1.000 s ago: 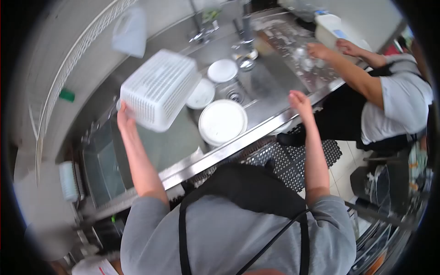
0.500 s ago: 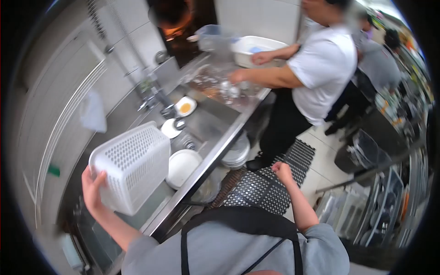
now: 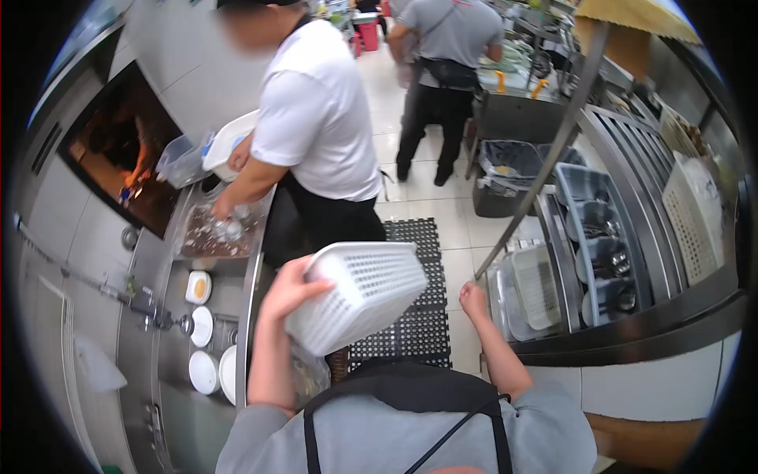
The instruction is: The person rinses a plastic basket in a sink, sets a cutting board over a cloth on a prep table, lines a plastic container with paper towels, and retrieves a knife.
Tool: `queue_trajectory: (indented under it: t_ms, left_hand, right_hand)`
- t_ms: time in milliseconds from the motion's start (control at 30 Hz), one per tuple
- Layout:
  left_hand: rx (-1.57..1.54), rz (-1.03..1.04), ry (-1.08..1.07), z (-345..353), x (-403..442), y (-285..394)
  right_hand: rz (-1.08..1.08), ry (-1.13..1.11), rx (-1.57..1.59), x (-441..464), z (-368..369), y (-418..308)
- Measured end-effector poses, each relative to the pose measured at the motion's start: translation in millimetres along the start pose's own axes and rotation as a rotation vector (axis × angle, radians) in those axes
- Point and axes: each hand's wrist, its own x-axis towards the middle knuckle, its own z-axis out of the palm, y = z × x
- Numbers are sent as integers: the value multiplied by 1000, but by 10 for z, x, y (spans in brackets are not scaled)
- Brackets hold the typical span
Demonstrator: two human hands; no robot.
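Note:
A white perforated plastic basket is tilted in the air in front of me, above the black floor mat. My left hand grips its rim at the left end, fingers wrapped over the edge. My right hand is raised to the right of the basket, fingers curled in, close to the metal shelf edge; nothing shows in it. Left of the basket, white bowls and a small dish with something yellow lie in the steel sink.
At the sink's far end a co-worker in a white shirt handles glasses on a wet counter. Another person stands farther back. On the right, a steel rack holds a blue-grey divided tray and white baskets. A bin stands beyond.
The view has swung right, away from the sink. The basket, still in my left hand, has moved from over the sink to over the floor mat. My right hand's fingers have curled in.

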Motion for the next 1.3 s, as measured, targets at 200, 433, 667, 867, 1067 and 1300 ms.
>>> queue_trajectory:
  t_ms: [200,433,667,867,1067,1300]
  left_hand:
    - [-133,55,-123,876,1676,-239]
    - [-230,180,50,1167,3044,-220]
    - [146,654,29,1803,3903,-131]
    - [-109,479,-54,1739,5297,-122]
    - [462,565,227,2046,5958,-31]
    - [4,123,68,1715,7227,-358]
  right_hand:
    - [186,51,138,476,-192,532]
    - [307,299,290,1351,-343,74]
    - [254,323,1220,2462,-622,-454]
    - [464,332,1227,3330,-504,267]
    - [618,468,1317,4316,-736,-84]
    - [712,324,1432,5229,-671,235]
